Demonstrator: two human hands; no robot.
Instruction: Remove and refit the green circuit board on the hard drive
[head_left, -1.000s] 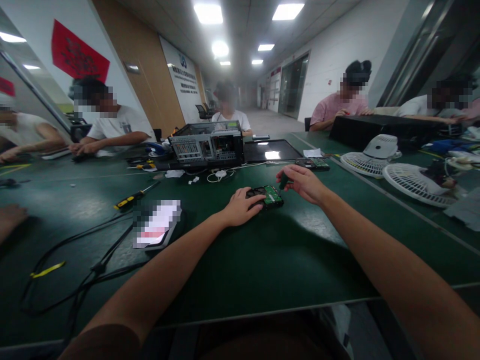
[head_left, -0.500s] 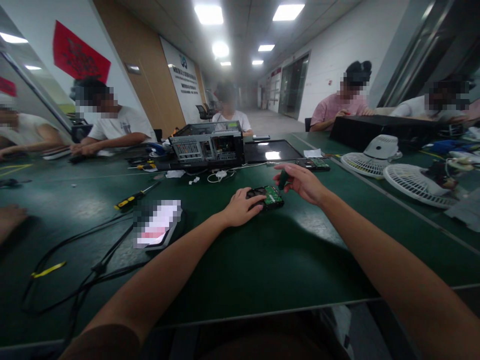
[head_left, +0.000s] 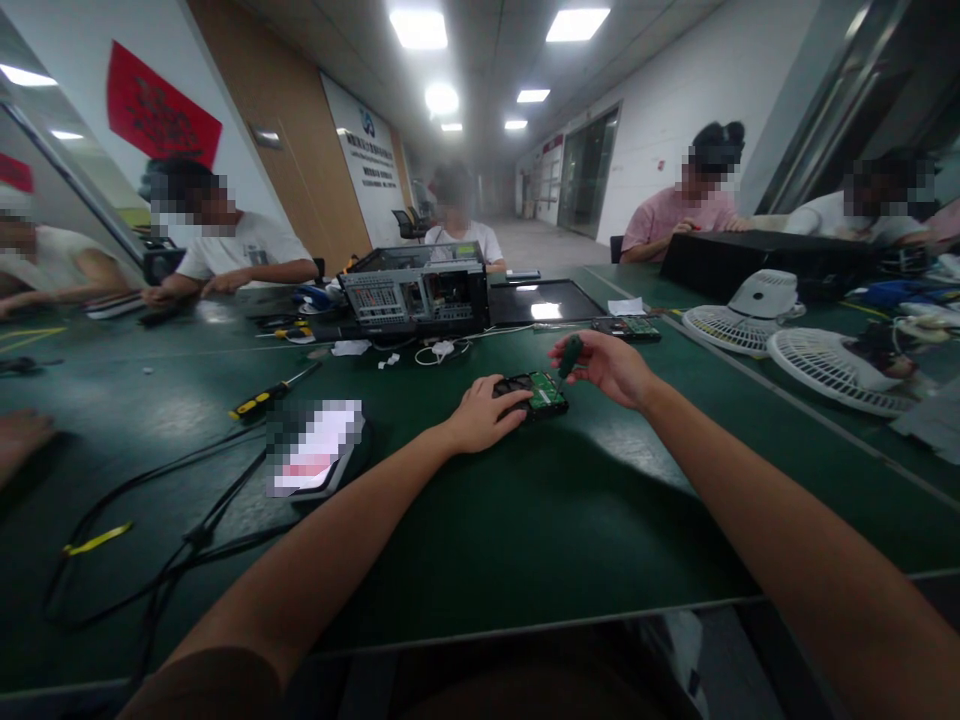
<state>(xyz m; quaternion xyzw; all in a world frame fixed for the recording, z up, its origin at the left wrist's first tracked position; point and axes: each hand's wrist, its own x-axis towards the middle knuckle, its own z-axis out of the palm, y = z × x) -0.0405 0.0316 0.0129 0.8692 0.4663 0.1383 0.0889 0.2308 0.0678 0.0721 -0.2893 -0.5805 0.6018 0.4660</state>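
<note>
A hard drive with a green circuit board lies on the green table in front of me. My left hand grips its left part, with fingers across the top and near side. In my right hand is a small screwdriver with a dark green handle, held between thumb and fingers. It slants down, its tip at the right part of the circuit board. Whether the tip sits in a screw is too small to tell.
Behind stand an opened computer case, a dark flat panel and another drive. A yellow-black screwdriver, phone and black cables lie left; white fan parts lie right. Several people sit around the table.
The fingers of my right hand have shifted slightly around the green handle, which has tilted a little to the right. My left hand and the drive stay put. A person at the left has moved a hand.
</note>
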